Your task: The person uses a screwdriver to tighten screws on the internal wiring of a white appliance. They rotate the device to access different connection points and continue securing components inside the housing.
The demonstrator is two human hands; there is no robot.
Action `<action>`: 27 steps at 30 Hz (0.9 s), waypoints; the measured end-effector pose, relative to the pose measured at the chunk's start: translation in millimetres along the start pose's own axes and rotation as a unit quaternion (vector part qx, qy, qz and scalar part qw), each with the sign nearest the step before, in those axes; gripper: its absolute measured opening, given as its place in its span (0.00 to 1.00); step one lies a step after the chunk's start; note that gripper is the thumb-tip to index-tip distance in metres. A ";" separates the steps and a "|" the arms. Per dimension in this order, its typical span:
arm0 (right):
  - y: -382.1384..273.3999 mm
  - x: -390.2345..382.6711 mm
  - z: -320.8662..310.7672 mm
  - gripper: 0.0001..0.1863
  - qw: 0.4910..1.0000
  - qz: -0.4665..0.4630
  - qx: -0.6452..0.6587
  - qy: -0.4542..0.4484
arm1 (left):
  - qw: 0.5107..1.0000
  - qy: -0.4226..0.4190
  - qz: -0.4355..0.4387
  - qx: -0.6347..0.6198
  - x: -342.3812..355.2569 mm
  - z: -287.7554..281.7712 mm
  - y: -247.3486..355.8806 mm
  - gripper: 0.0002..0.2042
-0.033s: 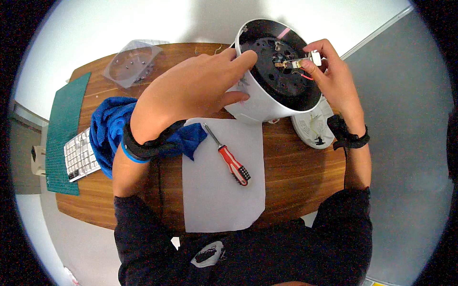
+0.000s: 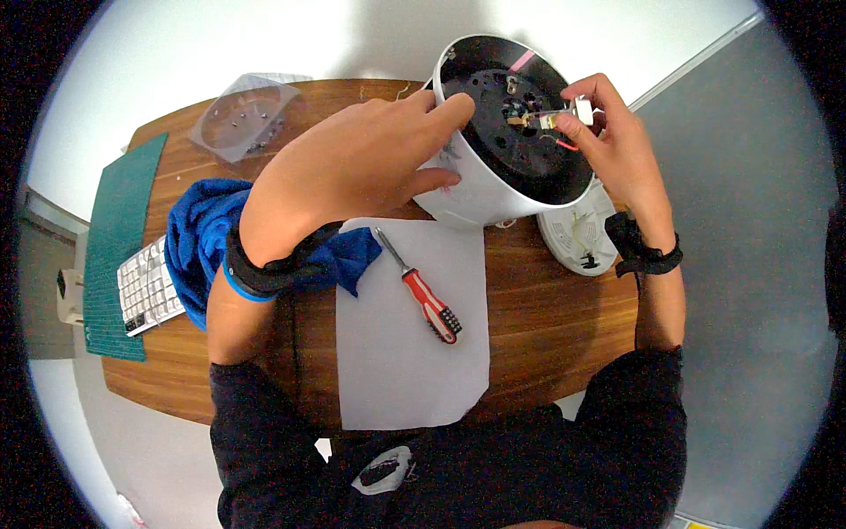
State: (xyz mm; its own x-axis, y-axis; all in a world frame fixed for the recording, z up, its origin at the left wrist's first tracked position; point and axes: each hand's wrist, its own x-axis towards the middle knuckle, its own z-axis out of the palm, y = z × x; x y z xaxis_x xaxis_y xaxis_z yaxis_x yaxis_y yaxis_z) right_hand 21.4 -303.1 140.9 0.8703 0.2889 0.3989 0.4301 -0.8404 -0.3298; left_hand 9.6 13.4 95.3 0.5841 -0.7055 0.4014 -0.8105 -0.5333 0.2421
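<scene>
A white cylindrical housing (image 2: 480,189) with a black interior is tilted toward me at the far side of the table. My left hand (image 2: 370,159) is closed on its left rim, with fingers at the edge and the thumb lower against the outer wall. Between the thumb and fingers of my right hand (image 2: 617,141) is a small white part (image 2: 582,111) with a metal piece, held over the opening. A red wire (image 2: 567,145) shows just below it. Inside lies a round black plate (image 2: 507,132) with holes; the connection to the part is too small to tell.
A red-handled screwdriver (image 2: 432,309) lies on white paper (image 2: 410,379). Left are a blue cloth (image 2: 207,220), a white keyboard (image 2: 150,286), a green mat (image 2: 123,238) and a clear tray (image 2: 220,132) with several small screws. A round white cover (image 2: 564,238) sits under my right wrist.
</scene>
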 end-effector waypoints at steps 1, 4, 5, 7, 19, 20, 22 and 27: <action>2.3 0.0 0.1 0.18 1.000 -0.008 0.007 -0.007 | 1.000 0.006 0.006 0.000 -0.3 1.6 -2.3 0.24; 1.1 0.6 2.4 0.20 0.999 -0.042 0.010 -0.018 | 1.000 0.008 0.011 0.006 0.7 0.6 0.3 0.24; -0.6 1.0 3.8 0.20 0.998 -0.054 0.008 -0.020 | 1.000 0.006 0.010 0.008 1.3 -0.8 1.9 0.24; -6.1 3.9 2.5 0.20 0.998 -0.053 -0.002 -0.024 | 1.000 -0.002 0.017 0.005 1.2 -3.4 3.1 0.24; 16.1 27.5 -2.0 0.16 0.993 -0.073 0.018 -0.096 | 0.999 -0.033 0.031 -0.012 2.1 -3.8 5.2 0.22; 18.4 25.8 -5.0 0.15 0.992 -0.054 0.003 -0.116 | 0.999 -0.038 0.027 -0.007 1.2 -3.9 5.1 0.21; 24.1 26.8 -8.6 0.12 0.984 -0.014 0.052 -0.170 | 0.998 -0.040 0.039 -0.018 0.5 -5.1 3.0 0.22; 37.0 22.5 1.3 0.16 0.982 0.025 0.131 -0.131 | 0.996 0.003 0.070 -0.053 3.7 0.0 -3.0 0.27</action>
State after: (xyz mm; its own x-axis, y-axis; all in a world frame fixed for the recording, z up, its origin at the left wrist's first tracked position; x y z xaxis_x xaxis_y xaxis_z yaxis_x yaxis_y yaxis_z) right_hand 57.3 -327.1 136.6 0.9088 0.3879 0.1539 0.4030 -0.7199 -0.5651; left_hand 14.1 12.4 96.1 0.4650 -0.7660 0.4438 -0.8842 -0.3775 0.2750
